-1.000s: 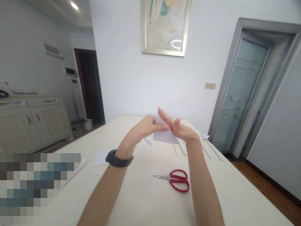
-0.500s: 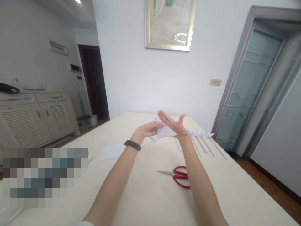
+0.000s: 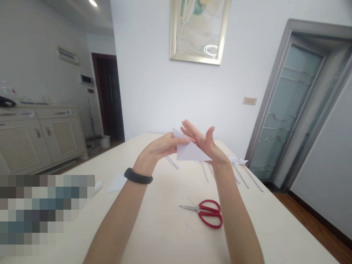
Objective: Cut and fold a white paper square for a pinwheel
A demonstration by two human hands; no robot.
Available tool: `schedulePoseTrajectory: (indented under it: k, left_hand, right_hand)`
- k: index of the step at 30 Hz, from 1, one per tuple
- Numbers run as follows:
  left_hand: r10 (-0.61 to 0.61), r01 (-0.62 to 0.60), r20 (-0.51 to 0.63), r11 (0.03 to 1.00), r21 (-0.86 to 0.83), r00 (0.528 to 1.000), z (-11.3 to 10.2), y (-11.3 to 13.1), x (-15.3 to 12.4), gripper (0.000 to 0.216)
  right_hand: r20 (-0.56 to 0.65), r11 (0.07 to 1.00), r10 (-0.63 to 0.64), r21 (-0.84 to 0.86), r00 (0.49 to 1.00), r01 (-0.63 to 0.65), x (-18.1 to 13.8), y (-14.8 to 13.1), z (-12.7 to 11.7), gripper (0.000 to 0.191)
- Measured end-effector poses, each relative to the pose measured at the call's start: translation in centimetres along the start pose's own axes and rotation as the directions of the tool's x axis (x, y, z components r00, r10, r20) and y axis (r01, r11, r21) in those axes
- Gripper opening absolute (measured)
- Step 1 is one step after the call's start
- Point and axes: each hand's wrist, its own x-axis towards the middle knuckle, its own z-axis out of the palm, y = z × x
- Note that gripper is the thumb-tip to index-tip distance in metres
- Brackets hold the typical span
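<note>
Above the far part of the table, my left hand (image 3: 161, 147), with a black band on its wrist, pinches a piece of white paper (image 3: 191, 152). The paper looks like a triangle with a slanting upper edge. My right hand (image 3: 205, 141) is open, its fingers stretched out together and its thumb raised. It lies along that slanting edge, touching the paper, and the paper hides part of its palm. Red-handled scissors (image 3: 197, 209) lie on the table nearer to me, left of my right forearm, their blades pointing left.
Several thin white sticks (image 3: 249, 178) with white paper shapes at their far ends lie at the right of the table (image 3: 165, 227). More thin sticks (image 3: 172, 162) lie beyond my left hand. A white sheet (image 3: 117, 183) lies left of my left forearm. A blurred-out patch covers the left corner.
The paper and both hands appear larger and closer, with my left arm further left. More of the paper shows between the hands. My head view has shifted slightly.
</note>
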Motion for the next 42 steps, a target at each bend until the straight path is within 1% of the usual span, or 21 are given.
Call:
schedulePoseTrajectory:
  k: [1,3,5,7,9,11,13,15,18,22,25,27,29,31,33,36,37,39,42]
  left_hand:
    - [0.023,-0.023,-0.025,1.000,0.015,0.999,0.5,0.6,-0.6,0.020]
    - [0.074,-0.070,-0.082,0.996,0.050,0.994,1.5,1.6,-1.7,0.022]
    - [0.136,-0.125,-0.136,0.988,0.086,0.981,2.4,2.3,-2.7,0.019]
    - [0.187,-0.168,-0.180,0.979,0.116,0.966,3.1,3.0,-3.7,0.015]
    - [0.248,-0.221,-0.233,0.966,0.136,0.940,3.6,3.7,-4.7,0.011]
    - [0.307,-0.261,-0.296,0.947,0.185,0.904,3.9,4.3,-5.6,0.009]
    - [0.341,-0.261,-0.346,0.930,0.258,0.874,4.2,4.8,-6.3,0.009]
    - [0.339,-0.248,-0.342,0.926,0.284,0.876,4.6,5.0,-6.8,0.009]
    - [0.371,-0.278,-0.329,0.914,0.295,0.869,5.6,4.9,-7.1,0.009]
    - [0.370,-0.291,-0.315,0.918,0.270,0.874,7.2,4.7,-7.3,0.007]
    - [0.429,-0.350,-0.351,0.898,0.267,0.833,8.1,4.8,-7.6,0.007]
    - [0.472,-0.388,-0.351,0.877,0.285,0.809,8.6,5.0,-7.9,0.007]
    - [0.509,-0.404,-0.340,0.851,0.335,0.791,8.9,5.2,-8.3,0.005]
    - [0.527,-0.388,-0.332,0.830,0.401,0.782,9.0,5.3,-8.8,0.004]
    - [0.508,-0.352,-0.320,0.828,0.436,0.800,8.9,5.4,-9.2,0.003]
    - [0.432,-0.297,-0.286,0.861,0.412,0.855,8.6,5.5,-9.7,0.004]
    - [0.414,-0.287,-0.279,0.870,0.401,0.866,8.6,5.6,-9.8,0.003]
    - [0.396,-0.276,-0.266,0.877,0.394,0.879,8.4,5.6,-9.9,0.003]
    - [0.399,-0.274,-0.255,0.869,0.411,0.881,8.5,5.6,-10.1,0.003]
  right_hand:
    - [0.010,0.999,0.015,-0.030,1.000,-0.015,-0.4,-0.7,0.2,0.070]
    - [-0.016,0.995,0.042,-0.095,0.999,-0.043,-1.2,-1.8,0.6,0.056]
    - [-0.034,0.988,0.068,-0.136,0.997,-0.072,-2.0,-2.8,1.0,0.051]
    - [-0.083,0.984,0.065,-0.160,0.994,-0.077,-2.6,-3.6,1.3,0.044]
    - [-0.155,0.981,0.031,-0.184,0.987,-0.060,-3.2,-4.4,1.4,0.029]
    - [-0.227,0.977,-0.028,-0.212,0.973,-0.021,-3.7,-5.3,1.5,0.015]
    - [-0.294,0.968,-0.083,-0.249,0.952,0.007,-4.3,-6.2,1.5,0.005]
    - [-0.331,0.957,-0.109,-0.292,0.937,0.009,-4.8,-7.0,1.7,0.006]
    - [-0.298,0.940,-0.112,-0.342,0.948,0.003,-5.4,-7.8,2.3,0.004]
    - [-0.287,0.904,-0.113,-0.428,0.951,-0.022,-5.9,-8.3,3.6,0.004]
    - [-0.296,0.887,-0.106,-0.460,0.949,-0.044,-6.4,-8.6,4.5,0.010]
    - [-0.300,0.888,-0.114,-0.458,0.947,-0.038,-6.8,-9.0,4.8,0.013]
    - [-0.309,0.899,-0.097,-0.435,0.946,-0.050,-7.3,-9.4,5.0,0.014]
    - [-0.321,0.910,-0.074,-0.410,0.944,-0.068,-7.6,-9.9,5.2,0.014]
    - [-0.331,0.914,-0.065,-0.399,0.941,-0.077,-7.8,-10.1,5.3,0.015]
    - [-0.312,0.906,-0.112,-0.422,0.944,-0.032,-7.9,-10.1,5.4,0.016]
    - [-0.310,0.903,-0.127,-0.430,0.942,-0.019,-8.0,-10.0,5.4,0.016]
    - [-0.311,0.898,-0.142,-0.439,0.940,-0.010,-8.0,-9.9,5.5,0.017]
    - [-0.317,0.891,-0.148,-0.453,0.937,-0.013,-8.0,-9.8,5.5,0.018]
